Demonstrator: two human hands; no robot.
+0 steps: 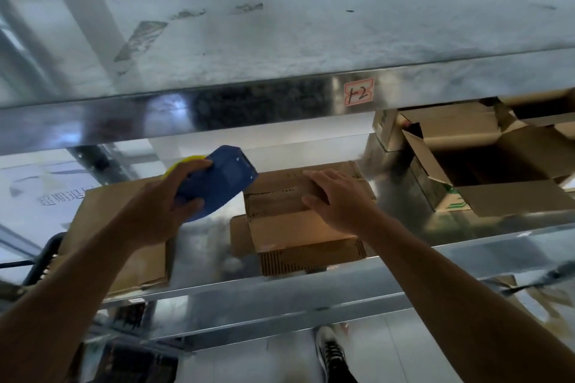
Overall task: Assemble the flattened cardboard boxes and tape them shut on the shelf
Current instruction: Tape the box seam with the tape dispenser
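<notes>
Now, gripping a blue plastic tape dispenser [222, 179] in the left hand [165, 199], curling the fingers over its far edge and wrapping the thumb round the near side. Holding it raised above the galvanised metal shelf [280, 291], right beside the far left corner of a small brown cardboard box [295, 227]; contact between the two impossible to judge from here. Showing a strip of yellow [183, 162] at the dispenser's left end, just past the fingertips. Pressing down on the box with the right hand [339, 200], laying the fingers out straight and flat across the folded top flaps, clasping nothing. Resting the box on the shelf near its front lip, about mid-view, with a corrugated lower flap poking out toward the front edge. Struggling to tell, through a slightly smeared view, whether any tape is lying along the seam. Passing the left forearm over a flattened sheet of brown cardboard [124, 236], lying on the same shelf to the left, apart from the box. Sharing the shelf, off to the right, with larger open brown cardboard cartons [497, 165], flaps sticking up, well clear of the right hand. Looking up at the upper metal shelf [311, 25], wearing a red-bordered label [358, 92] with handwriting on its front rail. Catching a black-and-white trainer [331, 354] on the pale floor below.
</notes>
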